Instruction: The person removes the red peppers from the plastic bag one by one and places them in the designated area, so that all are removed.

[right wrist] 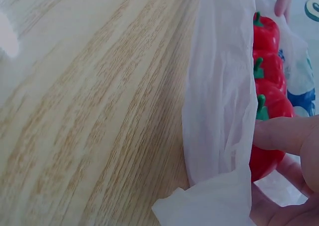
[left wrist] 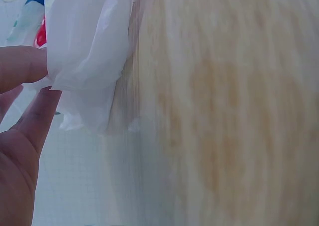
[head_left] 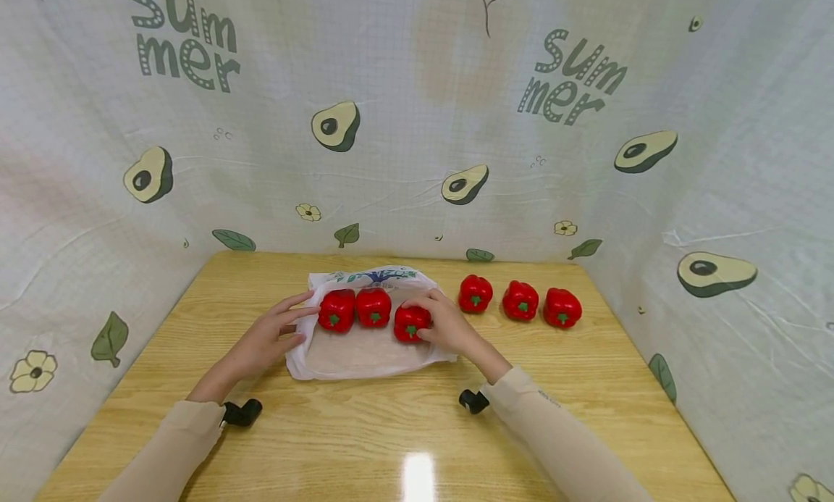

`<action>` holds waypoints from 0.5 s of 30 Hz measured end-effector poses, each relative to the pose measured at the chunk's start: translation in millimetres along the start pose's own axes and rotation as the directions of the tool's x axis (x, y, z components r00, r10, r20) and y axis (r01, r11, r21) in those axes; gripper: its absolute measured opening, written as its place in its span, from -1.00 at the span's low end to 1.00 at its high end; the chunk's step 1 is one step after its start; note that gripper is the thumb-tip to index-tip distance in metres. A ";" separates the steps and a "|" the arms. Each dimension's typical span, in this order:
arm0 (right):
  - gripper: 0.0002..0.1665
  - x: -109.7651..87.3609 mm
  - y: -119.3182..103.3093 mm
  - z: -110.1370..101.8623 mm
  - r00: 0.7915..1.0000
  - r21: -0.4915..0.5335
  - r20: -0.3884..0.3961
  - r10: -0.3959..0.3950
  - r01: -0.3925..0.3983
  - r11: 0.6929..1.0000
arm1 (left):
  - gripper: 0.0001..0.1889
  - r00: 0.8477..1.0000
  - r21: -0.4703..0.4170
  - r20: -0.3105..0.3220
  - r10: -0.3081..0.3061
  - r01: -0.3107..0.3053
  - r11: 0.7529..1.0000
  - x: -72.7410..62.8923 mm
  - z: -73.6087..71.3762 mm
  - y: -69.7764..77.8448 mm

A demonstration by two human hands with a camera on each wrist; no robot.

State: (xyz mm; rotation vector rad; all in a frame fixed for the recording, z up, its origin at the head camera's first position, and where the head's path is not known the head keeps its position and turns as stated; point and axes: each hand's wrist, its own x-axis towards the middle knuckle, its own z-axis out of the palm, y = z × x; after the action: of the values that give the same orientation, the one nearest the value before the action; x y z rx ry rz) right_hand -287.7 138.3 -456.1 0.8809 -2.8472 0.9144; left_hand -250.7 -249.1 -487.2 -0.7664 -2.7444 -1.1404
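Note:
A white plastic bag point(head_left: 355, 371) lies with its mouth spread wide on the table. Inside it, two red bell peppers, one at the left point(head_left: 337, 319) and one beside it point(head_left: 374, 315), sit side by side with green stems. My right hand point(head_left: 449, 327) reaches over the bag's right edge and grips a third red bell pepper point(head_left: 405, 327); the right wrist view shows thumb and fingers around this pepper point(right wrist: 274, 109). On the other side, my left hand point(head_left: 263, 337) has its fingers extended at the bag's left edge, fingertips touching the plastic point(left wrist: 87, 46).
Three more red bell peppers, at the left point(head_left: 475, 293), middle point(head_left: 520, 300) and right point(head_left: 562, 308), stand in a row right of the bag on the wooden table point(head_left: 352, 444). A printed cloth point(head_left: 404, 198) hangs behind and along both sides.

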 end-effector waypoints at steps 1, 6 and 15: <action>-0.38 -0.6 -0.4 -0.2 1.000 0.002 0.002 0.004 -0.004 1.000 | -0.40 1.000 -0.002 0.000 0.002 -0.002 1.000 0.1 0.1 -0.4; -0.38 -4.3 -4.4 -4.5 1.000 0.018 0.012 -0.004 0.004 1.000 | -0.40 1.000 -0.012 0.006 0.002 -0.002 1.000 0.1 0.3 -1.4; -0.36 -20.8 -16.7 -34.9 0.997 0.052 0.028 -0.065 0.063 0.997 | -0.40 1.000 -0.019 0.007 -0.001 0.001 1.000 0.3 -2.0 0.6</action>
State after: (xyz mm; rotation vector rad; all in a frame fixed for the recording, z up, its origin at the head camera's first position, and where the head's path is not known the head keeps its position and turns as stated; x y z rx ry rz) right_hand -266.4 156.7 -422.4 0.9933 -2.8137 0.9783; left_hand -251.0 -250.0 -485.3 -0.7726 -2.7443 -1.1680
